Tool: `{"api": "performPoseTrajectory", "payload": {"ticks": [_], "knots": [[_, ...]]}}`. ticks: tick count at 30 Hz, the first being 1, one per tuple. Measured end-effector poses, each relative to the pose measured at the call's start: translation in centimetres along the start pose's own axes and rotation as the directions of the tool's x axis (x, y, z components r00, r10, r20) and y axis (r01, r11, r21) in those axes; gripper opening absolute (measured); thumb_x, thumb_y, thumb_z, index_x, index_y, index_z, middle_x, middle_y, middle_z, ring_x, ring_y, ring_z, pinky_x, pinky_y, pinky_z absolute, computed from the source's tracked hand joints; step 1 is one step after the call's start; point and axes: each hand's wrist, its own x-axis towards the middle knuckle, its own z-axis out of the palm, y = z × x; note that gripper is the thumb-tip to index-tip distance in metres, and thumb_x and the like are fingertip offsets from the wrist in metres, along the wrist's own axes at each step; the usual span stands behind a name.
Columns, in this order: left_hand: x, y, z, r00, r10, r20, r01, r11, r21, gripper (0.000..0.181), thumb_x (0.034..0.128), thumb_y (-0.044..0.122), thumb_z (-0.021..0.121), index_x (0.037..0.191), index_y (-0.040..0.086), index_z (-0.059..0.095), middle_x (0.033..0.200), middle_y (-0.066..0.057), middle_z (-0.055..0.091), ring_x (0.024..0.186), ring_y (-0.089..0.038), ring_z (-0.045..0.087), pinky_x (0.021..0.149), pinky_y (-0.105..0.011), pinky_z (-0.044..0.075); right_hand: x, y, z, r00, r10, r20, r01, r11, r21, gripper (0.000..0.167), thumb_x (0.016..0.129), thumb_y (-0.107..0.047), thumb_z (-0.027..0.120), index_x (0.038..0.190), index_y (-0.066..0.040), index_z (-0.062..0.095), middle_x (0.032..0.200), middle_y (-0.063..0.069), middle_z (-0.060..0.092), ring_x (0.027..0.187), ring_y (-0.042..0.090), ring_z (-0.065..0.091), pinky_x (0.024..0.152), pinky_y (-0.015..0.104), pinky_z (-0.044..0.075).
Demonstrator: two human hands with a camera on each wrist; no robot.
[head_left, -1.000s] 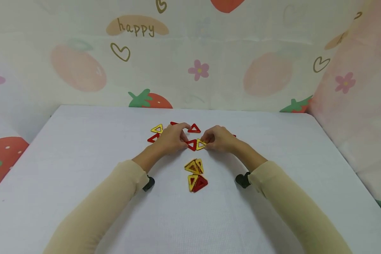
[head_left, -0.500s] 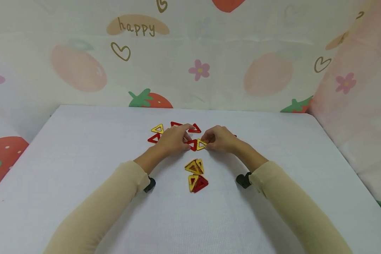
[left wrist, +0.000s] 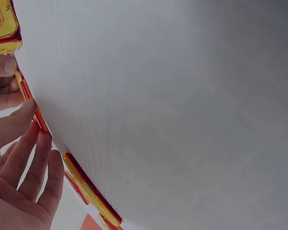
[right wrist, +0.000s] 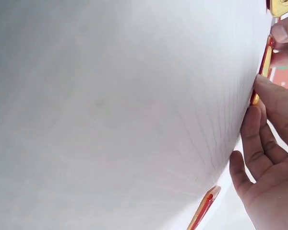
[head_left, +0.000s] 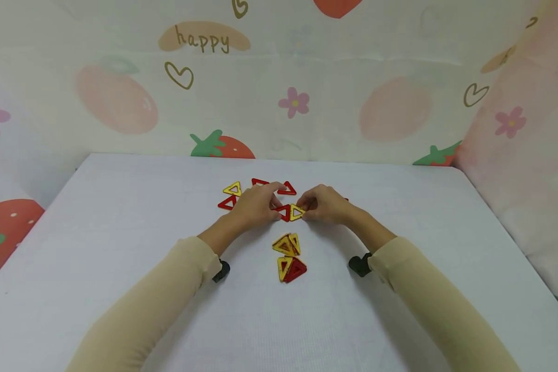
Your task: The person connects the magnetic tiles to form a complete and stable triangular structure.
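a small decorated table corner is shown; whether it is housed in a home, a playroom or a studio cannot be told. a white table (head_left: pixel 242 320) is enclosed at the back and sides by pale hangings (head_left: pixel 335 67), on which a strawberry (head_left: pixel 236 148), a pink flower (head_left: pixel 294 103) and the word "happy" (head_left: pixel 204 40) are printed. a playful air is added by red and yellow triangular tiles (head_left: pixel 284 245).

A printed backdrop (head_left: pixel 335 67) rises behind the table (head_left: pixel 144 206)
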Motion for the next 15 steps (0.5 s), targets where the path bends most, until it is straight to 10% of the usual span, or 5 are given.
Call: {"api": "performPoseTrajectory", "payload": {"ticks": [15], "knots": [[0.07,0.08,-0.04,1.0,-0.003,0.006,0.003,1.0,0.004,0.061,0.0857,0.015,0.079,0.14,0.01,0.052,0.106,-0.007,0.074,0.1,-0.022,0.069,0.094,-0.039,0.053,-0.02,-0.16,0.26,0.999,-0.008,-0.034,0.007,1.0,-0.018,0.032,0.089,-0.003,0.072,0.121,-0.001,0.068,0.099,0.009,0.067,0.09,0.022,0.058,0.083,0.03,0.051]]}}
